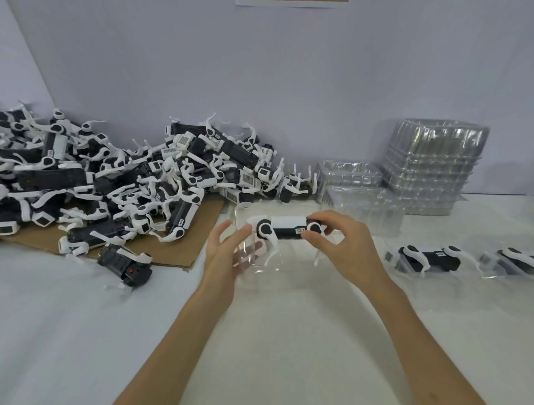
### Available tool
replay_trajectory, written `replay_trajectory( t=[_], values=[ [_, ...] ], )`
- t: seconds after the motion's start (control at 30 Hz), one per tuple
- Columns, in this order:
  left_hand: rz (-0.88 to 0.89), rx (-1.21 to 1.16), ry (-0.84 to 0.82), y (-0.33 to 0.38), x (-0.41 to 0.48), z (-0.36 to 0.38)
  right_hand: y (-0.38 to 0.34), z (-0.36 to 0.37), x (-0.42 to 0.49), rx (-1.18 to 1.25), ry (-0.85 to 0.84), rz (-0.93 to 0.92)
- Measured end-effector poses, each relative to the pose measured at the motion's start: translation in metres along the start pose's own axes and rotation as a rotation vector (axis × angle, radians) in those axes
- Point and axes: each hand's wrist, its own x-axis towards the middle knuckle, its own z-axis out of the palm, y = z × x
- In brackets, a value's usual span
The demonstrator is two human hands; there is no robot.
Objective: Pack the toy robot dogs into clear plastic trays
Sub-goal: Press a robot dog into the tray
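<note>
Toy robot dog (pixel 289 228), white back, black flank, small label on its side: held level over the clear plastic tray (pixel 277 268), white legs hanging into it. Right hand (pixel 344 245) pinches the dog's right end between thumb and curled fingers. Left hand (pixel 225 254) is at the tray's left end, fingers half open and lightly curled round the end wall, lower fingers showing through the plastic.

The tray sits on the worktop (pixel 86 332), which is white with a dull sheen, directly ahead of the person.

To the right, two packed dogs (pixel 427 258) lie side by side in clear trays; the farther one is cut by the frame edge.

Behind them, a tall stack of empty trays (pixel 433 167) stands against the wall, with a few loose trays (pixel 349 173) just beside it.

To the left, a big heap of dogs (pixel 130 179), black and white, is tangled and piled against the wall, spilling over a brown cardboard sheet (pixel 185 245). One stray dog (pixel 127 263) lies at the sheet's near edge.

The wall (pixel 289 86) is plain pale lilac-grey. A strip of paper (pixel 289 2) is at the top, mostly out of view.
</note>
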Motion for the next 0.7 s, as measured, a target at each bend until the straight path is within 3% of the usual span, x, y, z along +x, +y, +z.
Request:
replay_trajectory(
  t=[0.13,0.27,0.57,0.7],
  values=[
    [-0.075,0.079,-0.104,0.001,-0.01,0.008,0.001,0.001,-0.003,0.009,-0.015,0.039],
    [-0.063,0.026,-0.056,0.003,-0.012,0.011,-0.003,0.006,-0.004,-0.02,-0.007,0.057],
    [-0.043,-0.08,-0.107,0.003,-0.008,0.006,0.008,-0.009,-0.002,0.498,-0.312,0.397],
    [-0.028,-0.066,-0.163,0.004,-0.005,0.004,0.01,-0.01,0.001,0.544,-0.259,0.364]
  ],
)
